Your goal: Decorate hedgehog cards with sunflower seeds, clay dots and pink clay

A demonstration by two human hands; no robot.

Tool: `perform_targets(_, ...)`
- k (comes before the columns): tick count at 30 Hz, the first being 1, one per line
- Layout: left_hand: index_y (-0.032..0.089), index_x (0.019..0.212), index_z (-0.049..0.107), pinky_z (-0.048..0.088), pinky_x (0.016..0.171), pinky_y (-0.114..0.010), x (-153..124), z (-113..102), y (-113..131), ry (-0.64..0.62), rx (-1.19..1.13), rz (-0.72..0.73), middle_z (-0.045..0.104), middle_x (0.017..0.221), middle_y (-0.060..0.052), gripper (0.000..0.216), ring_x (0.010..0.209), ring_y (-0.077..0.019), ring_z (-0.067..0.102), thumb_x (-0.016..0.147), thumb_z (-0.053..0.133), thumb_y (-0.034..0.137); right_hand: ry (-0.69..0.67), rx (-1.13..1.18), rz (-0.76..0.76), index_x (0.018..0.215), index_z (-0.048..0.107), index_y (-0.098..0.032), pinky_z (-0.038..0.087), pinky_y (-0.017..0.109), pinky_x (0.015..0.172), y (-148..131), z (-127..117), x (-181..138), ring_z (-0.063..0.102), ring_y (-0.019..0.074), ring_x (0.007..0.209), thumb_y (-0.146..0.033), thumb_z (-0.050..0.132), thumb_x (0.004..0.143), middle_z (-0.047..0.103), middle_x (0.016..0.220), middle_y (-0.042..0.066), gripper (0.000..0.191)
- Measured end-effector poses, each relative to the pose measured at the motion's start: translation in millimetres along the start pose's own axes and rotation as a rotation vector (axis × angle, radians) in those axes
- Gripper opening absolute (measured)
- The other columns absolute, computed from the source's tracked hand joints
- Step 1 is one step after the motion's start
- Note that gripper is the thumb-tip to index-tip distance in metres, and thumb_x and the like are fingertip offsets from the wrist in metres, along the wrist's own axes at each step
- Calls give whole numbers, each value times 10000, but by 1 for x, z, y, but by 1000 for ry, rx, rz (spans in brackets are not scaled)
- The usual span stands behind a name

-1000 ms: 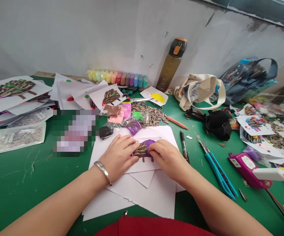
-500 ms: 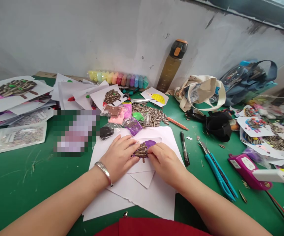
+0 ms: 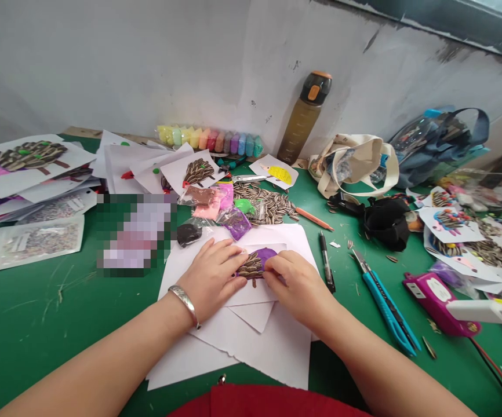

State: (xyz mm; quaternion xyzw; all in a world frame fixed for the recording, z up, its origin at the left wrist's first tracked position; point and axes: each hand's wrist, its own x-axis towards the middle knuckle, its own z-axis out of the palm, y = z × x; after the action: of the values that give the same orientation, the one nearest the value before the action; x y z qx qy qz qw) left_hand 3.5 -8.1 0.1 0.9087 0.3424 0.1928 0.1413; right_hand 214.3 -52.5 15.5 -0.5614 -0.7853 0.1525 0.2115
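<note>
A small purple clay shape (image 3: 269, 253) with rows of sunflower seeds (image 3: 251, 266) on it lies on white paper sheets (image 3: 251, 353) in front of me. My left hand (image 3: 214, 272) rests flat on the paper, fingers stretched, its fingertips at the left edge of the seeds. At the shape's right edge, the fingers of my right hand (image 3: 292, 281) are curled and pinched together against the purple clay. Whatever may be between those fingertips is hidden. Below the seeds a small brown clay leg (image 3: 254, 283) shows.
Behind the paper lie a heap of loose sunflower seeds (image 3: 272, 205) and bagged clay (image 3: 235, 223). A pen (image 3: 326, 263), a blue cutter (image 3: 385, 304) and a magenta glue-gun-like device (image 3: 440, 301) lie to the right. Finished seed pictures (image 3: 25, 159) are stacked at left; a bottle (image 3: 303, 119) leans on the wall.
My right hand has shifted very slightly at the right edge of the purple clay. The left hand stays in place on the paper.
</note>
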Motion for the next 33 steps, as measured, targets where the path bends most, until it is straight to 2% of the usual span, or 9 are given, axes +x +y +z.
perform_targets(10, 197, 1222, 568, 281, 1082, -532, -1, 2, -2, 0, -4, -8, 608, 1222, -87, 354, 1216, -291, 465, 879, 558, 282, -2, -28, -26, 752, 649, -189, 398, 290, 674, 5, 4, 2, 545, 181, 728, -144, 521, 873, 602, 733, 42, 182)
perform_targets(17, 191, 1205, 579, 299, 1072, -515, -1, 0, -1, 8, -16, 4, 615, 1201, -89, 338, 1208, -285, 474, 879, 546, 272, 63, 45, 109, 794, 639, -203, 407, 274, 689, 16, -15, 9, 554, 164, 758, -164, 524, 881, 620, 760, 17, 149)
perform_targets(24, 188, 1237, 557, 287, 1082, -520, 0, -5, -2, -31, -35, -14, 606, 1239, -100, 368, 1218, -288, 470, 888, 535, 303, 111, 27, 191, 880, 686, -216, 447, 290, 755, 36, -21, 12, 612, 179, 839, -178, 495, 879, 686, 872, 25, 195)
perform_targets(31, 183, 1260, 541, 263, 1088, -548, -1, -7, -1, -83, -46, -45, 598, 1265, -104, 384, 1244, -303, 450, 896, 525, 305, 84, -201, 263, 907, 721, -219, 437, 294, 759, 54, -45, 40, 628, 213, 962, -156, 440, 882, 696, 975, 59, 289)
perform_targets(33, 185, 1258, 541, 265, 1090, -542, -2, -7, 0, -85, -42, -41, 602, 1255, -101, 381, 1244, -301, 449, 895, 526, 301, 53, -324, 280, 919, 719, -210, 413, 285, 690, 63, -46, 51, 626, 214, 894, -177, 414, 908, 678, 921, 75, 307)
